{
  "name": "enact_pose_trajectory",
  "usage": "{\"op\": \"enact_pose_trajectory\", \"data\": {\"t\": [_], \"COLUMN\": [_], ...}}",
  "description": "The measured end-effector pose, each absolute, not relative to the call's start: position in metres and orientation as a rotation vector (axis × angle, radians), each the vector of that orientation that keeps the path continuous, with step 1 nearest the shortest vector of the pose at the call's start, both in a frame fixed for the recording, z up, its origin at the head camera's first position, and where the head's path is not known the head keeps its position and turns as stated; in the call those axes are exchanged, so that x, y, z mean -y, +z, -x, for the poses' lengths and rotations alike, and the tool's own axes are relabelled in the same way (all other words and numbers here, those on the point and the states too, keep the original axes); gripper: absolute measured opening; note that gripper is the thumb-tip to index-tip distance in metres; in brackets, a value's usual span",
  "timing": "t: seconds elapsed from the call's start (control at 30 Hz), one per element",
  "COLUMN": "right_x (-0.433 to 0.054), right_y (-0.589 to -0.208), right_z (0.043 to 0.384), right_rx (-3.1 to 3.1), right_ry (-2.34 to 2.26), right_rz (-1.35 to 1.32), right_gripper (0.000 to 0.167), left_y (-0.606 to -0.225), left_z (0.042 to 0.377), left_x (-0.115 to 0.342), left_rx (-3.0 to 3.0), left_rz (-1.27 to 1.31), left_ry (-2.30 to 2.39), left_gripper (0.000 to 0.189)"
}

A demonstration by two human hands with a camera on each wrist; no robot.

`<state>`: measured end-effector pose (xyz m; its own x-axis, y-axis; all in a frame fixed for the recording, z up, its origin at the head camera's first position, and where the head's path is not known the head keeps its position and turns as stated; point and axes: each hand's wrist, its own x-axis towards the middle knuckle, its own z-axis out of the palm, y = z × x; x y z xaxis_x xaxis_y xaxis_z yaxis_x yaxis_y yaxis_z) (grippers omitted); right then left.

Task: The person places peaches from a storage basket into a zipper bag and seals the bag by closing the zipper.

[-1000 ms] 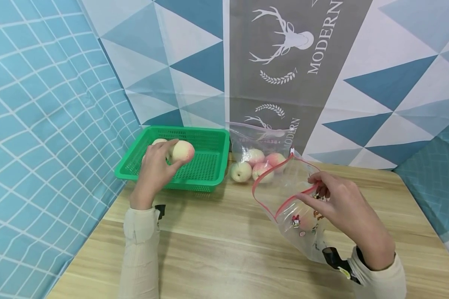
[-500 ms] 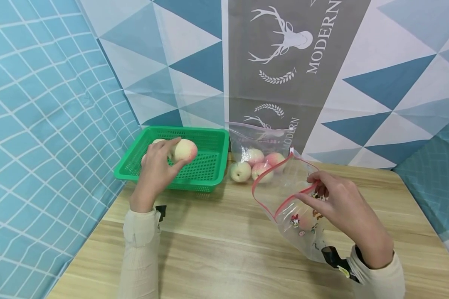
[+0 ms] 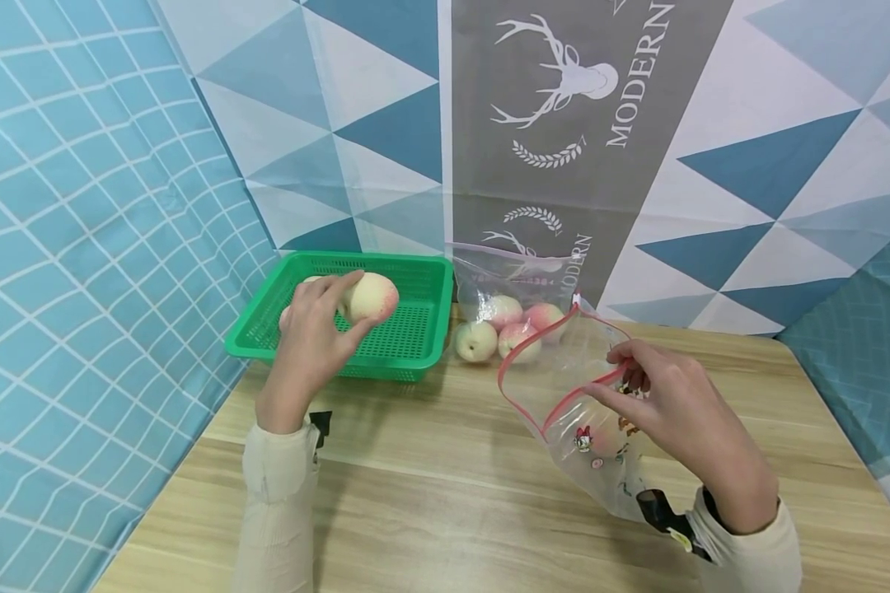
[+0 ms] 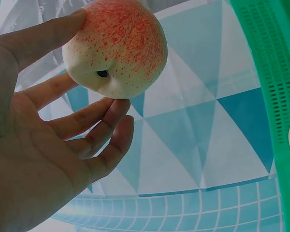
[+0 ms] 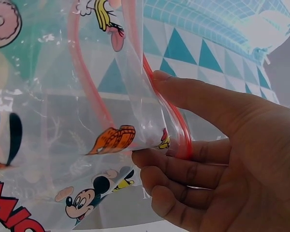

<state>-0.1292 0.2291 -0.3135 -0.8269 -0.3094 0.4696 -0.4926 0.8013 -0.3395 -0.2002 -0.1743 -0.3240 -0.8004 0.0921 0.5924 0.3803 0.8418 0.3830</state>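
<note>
My left hand (image 3: 304, 350) pinches a pale peach with a red-speckled blush (image 3: 374, 298) between thumb and fingers, above the green plastic basket (image 3: 442, 325). The left wrist view shows this peach (image 4: 123, 46) close up, its dark stem hole facing the camera. On the right, my right hand (image 3: 686, 416) pinches the red zip edge of a clear zip bag (image 3: 574, 469) with cartoon prints. The bag's mouth gapes toward the basket side. A pinkish peach (image 3: 606, 441) shows dimly through its wall. In the right wrist view, thumb and fingers grip the bag's red rim (image 5: 183, 140).
A second clear zip bag (image 3: 512, 276) stands against the back wall, with several peaches (image 3: 477, 342) in it. More peaches lie at the basket's left end, partly hidden by the left hand. A wood-grain table (image 3: 430, 494) lies beneath everything.
The held peach has shifted slightly to the right, with the left hand still gripping it over the basket. The right hand and the bag have stayed nearly the same.
</note>
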Motion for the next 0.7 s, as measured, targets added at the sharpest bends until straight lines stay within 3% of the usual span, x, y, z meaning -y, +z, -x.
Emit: {"op": "enact_pose_trajectory", "data": {"t": [0.7], "right_x": [-0.226], "right_y": [-0.312], "right_z": [0.128], "right_rx": [2.613], "right_ry": [0.638], "right_rz": [-0.598], "right_gripper": [0.038], "left_y": [-0.311], "left_z": [0.183], "left_x": [0.161], "left_rx": [2.345], "left_rz": [0.525], "left_ry": [-0.676], "left_gripper": [0.062]}}
